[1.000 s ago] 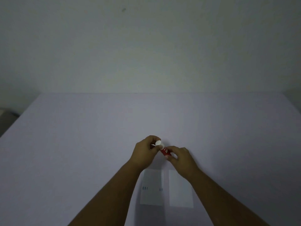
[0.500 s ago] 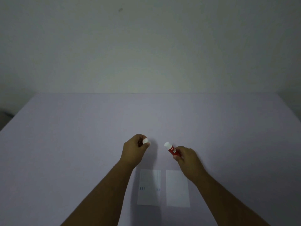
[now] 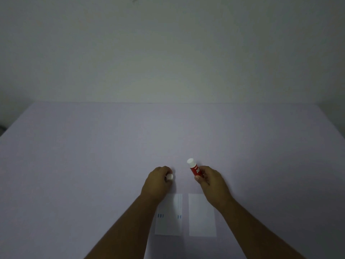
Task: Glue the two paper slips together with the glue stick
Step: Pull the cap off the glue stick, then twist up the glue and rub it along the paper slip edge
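Two white paper slips lie side by side near the front of the table. The left slip [image 3: 170, 219] has small blue marks; my left forearm covers its upper left corner. The right slip [image 3: 202, 215] is plain. My right hand [image 3: 211, 181] grips a red glue stick [image 3: 194, 168] by its lower end, its white tip uncapped and pointing up and away. My left hand [image 3: 157, 181] holds the white cap [image 3: 169, 177] between its fingertips, a little to the left of the stick.
The pale lilac table [image 3: 93, 156] stretches wide on all sides of the slips. A plain wall rises behind its far edge. A dark object shows just past the table's left edge.
The cap has come off the glue stick. My hands have moved apart, the left one carrying the cap to the left and then slightly toward me, the right one keeping the stick.
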`<state>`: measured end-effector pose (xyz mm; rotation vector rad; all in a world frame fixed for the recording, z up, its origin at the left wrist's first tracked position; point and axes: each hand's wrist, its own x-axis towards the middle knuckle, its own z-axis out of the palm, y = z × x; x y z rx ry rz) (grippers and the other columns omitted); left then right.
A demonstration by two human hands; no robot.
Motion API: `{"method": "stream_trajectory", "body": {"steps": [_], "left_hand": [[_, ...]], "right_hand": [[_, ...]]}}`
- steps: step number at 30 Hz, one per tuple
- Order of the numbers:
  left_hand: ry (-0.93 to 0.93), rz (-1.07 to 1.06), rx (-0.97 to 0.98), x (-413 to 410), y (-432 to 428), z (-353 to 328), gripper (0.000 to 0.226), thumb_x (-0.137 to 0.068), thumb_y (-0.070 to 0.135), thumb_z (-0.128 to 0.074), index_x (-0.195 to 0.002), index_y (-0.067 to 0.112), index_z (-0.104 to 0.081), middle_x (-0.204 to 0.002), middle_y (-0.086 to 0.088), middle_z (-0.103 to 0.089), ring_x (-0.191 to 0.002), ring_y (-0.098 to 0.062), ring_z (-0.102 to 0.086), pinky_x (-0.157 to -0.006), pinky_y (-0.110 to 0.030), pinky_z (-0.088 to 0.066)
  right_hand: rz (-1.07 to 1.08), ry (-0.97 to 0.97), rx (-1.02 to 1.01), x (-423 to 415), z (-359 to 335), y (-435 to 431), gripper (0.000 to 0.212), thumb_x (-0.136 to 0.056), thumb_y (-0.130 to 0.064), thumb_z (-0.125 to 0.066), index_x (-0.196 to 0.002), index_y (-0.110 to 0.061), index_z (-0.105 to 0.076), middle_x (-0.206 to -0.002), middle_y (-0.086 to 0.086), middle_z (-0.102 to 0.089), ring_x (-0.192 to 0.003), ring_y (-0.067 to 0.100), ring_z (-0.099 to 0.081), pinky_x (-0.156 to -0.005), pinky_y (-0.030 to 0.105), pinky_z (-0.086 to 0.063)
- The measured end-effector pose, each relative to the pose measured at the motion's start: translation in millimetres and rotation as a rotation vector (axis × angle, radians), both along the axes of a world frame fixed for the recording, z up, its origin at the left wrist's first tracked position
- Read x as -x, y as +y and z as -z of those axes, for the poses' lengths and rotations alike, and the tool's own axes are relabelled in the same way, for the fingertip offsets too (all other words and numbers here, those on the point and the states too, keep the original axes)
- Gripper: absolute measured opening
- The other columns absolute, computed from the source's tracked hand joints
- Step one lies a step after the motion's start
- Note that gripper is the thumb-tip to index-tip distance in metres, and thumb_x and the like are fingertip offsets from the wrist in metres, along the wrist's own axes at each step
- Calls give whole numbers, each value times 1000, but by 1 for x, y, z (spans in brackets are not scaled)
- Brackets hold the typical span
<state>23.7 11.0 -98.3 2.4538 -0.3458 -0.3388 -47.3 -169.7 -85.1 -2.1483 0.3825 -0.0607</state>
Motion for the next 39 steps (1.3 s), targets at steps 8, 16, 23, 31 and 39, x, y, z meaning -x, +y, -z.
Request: {"method": "stream_trajectory", "body": {"steps": [8, 16, 23, 31, 39], "left_hand": [[19, -12, 23, 0, 5, 1, 40, -80, 15, -65, -119, 17, -56, -122, -3, -56, -106, -19, -54, -83, -22, -38], [14, 52, -48, -6, 7, 1, 38, -80, 20, -65, -118, 19, -60, -121, -3, -61, -110, -19, -56, -86, -20, -36], [5, 27, -34, -7, 3, 3, 34, -82, 24, -65, -116, 18, -62, -119, -5, -62, -108, -21, -56, -86, -21, -36], [118, -36, 239, 5, -6, -44, 47, -83, 21, -67, -127, 23, -53, -127, -1, -54, -105, -15, -54, -85, -23, -46], [441, -150, 737, 25, -20, -84, 26, -78, 33, -72, -102, 27, -71, -105, 3, -70, -100, -13, -62, -84, -25, -46]], "right_hand": [[-13, 1, -53, -1, -4, 7, 25, -89, -20, -58, -114, -15, -57, -97, -6, -57, -92, 14, -57, -82, 28, -44], [-5, 0, -71, 5, -10, 8, 26, -89, -19, -58, -114, -17, -58, -95, -10, -57, -87, 7, -55, -79, 26, -43], [16, 19, -92, 10, -8, 2, 27, -89, -22, -57, -116, -19, -56, -99, -8, -57, -92, 10, -55, -82, 26, -42], [-18, 26, -157, 10, -13, 5, 29, -91, -23, -53, -120, -21, -53, -106, -6, -57, -99, 13, -55, -87, 28, -43], [-98, -35, -289, 15, -34, 15, 20, -91, -23, -54, -107, -36, -56, -108, -7, -64, -100, 10, -61, -89, 30, -49]]}}
